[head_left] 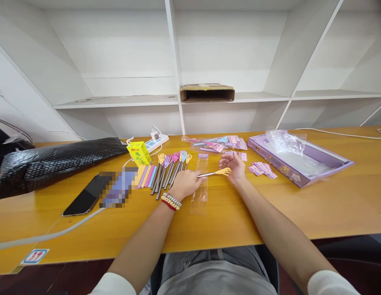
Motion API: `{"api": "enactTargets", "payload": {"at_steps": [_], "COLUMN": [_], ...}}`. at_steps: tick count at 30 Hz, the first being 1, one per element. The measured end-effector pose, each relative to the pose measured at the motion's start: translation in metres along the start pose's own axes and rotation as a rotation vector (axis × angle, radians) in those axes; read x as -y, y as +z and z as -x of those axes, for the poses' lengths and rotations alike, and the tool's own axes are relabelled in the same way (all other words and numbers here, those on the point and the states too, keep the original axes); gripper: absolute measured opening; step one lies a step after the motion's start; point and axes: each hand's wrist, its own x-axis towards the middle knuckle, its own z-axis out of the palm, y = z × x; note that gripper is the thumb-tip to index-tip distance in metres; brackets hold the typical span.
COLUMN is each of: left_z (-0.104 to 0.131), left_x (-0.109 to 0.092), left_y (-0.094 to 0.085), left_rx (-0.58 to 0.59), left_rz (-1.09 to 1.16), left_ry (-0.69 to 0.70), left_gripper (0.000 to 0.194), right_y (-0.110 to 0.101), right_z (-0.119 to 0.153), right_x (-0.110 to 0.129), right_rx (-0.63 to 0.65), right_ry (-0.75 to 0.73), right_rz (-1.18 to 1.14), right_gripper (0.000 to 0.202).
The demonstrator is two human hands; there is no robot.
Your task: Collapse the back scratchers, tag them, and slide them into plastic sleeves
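Observation:
My left hand [187, 182] is closed around the metal shaft of a back scratcher [211, 174], whose yellow claw-shaped head points right. Beside that head, my right hand [235, 167] is turned palm inward with its fingers loosely curved and apart; whether a fingertip touches the claw is hard to see. Under the shaft lies a clear plastic bag [199, 198] with a pink header. Left of my left hand are several more back scratchers [166, 174] with yellow, purple, pink and blue heads, and a row of pastel-coloured handles [146, 176].
Packed back scratchers [219, 143] lie at the back, near pink cards [262, 169]. A purple box tray [296, 164] holds clear plastic. Leftward are a yellow box [139, 154], a power strip [158, 142], a phone [86, 196], a white cable [64, 230] and a black-wrapped bundle [61, 164].

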Motion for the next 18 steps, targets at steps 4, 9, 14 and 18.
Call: {"api": "enactTargets", "payload": {"at_steps": [4,9,14,18], "left_z": [-0.0007,0.0006,0.0023,0.0027], "left_x": [0.0033,0.0048,0.0032,0.0038], "left_y": [0.0034,0.0046,0.0012,0.0025], "left_rx": [-0.018,-0.023,0.010,0.001], "left_rz": [-0.028,-0.043,-0.034,-0.059], "left_ry": [0.027,0.018,-0.027,-0.007], "left_gripper": [0.047,0.049,0.051,0.051], "right_y": [-0.0003,0.0038,0.0061,0.0057], "right_z": [-0.0005,0.0031,0.0069,0.0087], "right_x": [-0.0049,-0.0058,-0.0031,-0.0021], "right_rx": [0.052,0.125,0.197,0.243], "right_ry": [0.019,0.053,0.081,0.081], "right_rz": [-0.005,0.052,0.063,0.044], "right_gripper": [0.045,0.048,0.050,0.047]}}
